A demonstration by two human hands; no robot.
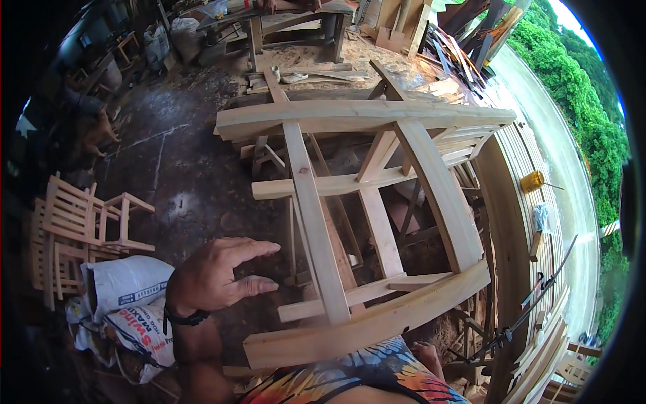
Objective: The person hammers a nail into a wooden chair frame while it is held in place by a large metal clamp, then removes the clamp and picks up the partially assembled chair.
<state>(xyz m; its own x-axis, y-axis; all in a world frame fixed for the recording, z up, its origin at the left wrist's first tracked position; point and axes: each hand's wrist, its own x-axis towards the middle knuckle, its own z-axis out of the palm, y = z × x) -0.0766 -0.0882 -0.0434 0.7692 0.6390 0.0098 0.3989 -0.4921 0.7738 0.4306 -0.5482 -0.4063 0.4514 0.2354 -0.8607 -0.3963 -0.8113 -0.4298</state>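
My left hand (219, 276) is raised left of an unfinished wooden chair frame (311, 222). Its fingers and thumb are spread apart with nothing between them, and a dark band circles the wrist. The pale frame lies on its side in front of me, with legs, rails, a curved armrest (444, 195) and back slats (464, 141) joined together. Its nearest long leg (377, 320) crosses just before my body. What seems to be my right hand (427, 355) shows in part below that leg, beside my colourful clothing; its fingers are too hidden to read.
Slatted wooden chairs (70, 229) and filled sacks (128, 286) stand at the left. A workbench (296, 23) is at the back, with another person's hands at it. Along the right run long boards (511, 202) bearing a yellow container (531, 181) and a bar clamp (501, 337). A dog (101, 135) is far left.
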